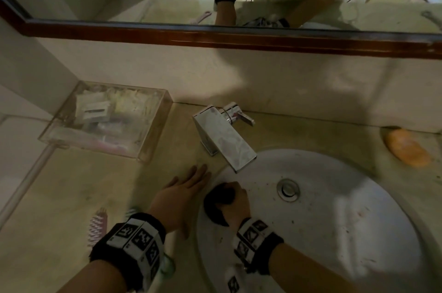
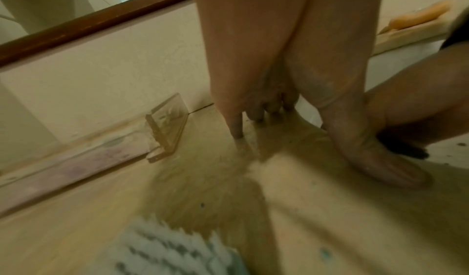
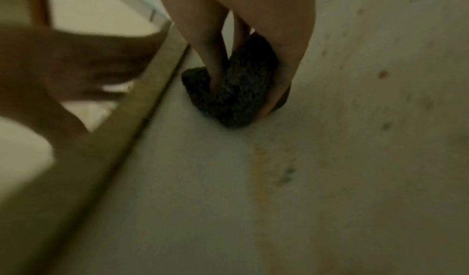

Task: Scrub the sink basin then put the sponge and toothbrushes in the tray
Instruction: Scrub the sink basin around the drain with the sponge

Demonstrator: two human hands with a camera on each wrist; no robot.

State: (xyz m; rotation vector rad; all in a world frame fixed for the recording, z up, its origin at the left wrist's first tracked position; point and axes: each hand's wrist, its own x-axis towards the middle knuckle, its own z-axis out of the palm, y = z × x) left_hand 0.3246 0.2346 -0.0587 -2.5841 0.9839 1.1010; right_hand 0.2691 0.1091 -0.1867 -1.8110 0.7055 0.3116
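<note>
The head view looks steeply down from above on the counter (image 1: 71, 185) and sink (image 1: 334, 221). The wrist views sit low and close, each looking along its fingers; both share the sink's left rim.

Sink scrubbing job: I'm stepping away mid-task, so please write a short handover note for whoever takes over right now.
Right hand grips the dark, coarse scrubbing sponge against the left inner wall of the white round sink basin.
Left hand rests flat, fingers straight, on the beige counter beside the basin rim.
Clear plastic tray sits at the back left, already holding some items.
A striped toothbrush lies on the counter near the left wrist.
Done: scrubbing is under way; specks remain.
Left: finish scrubbing, then put sponge and toothbrushes in the tray.
</note>
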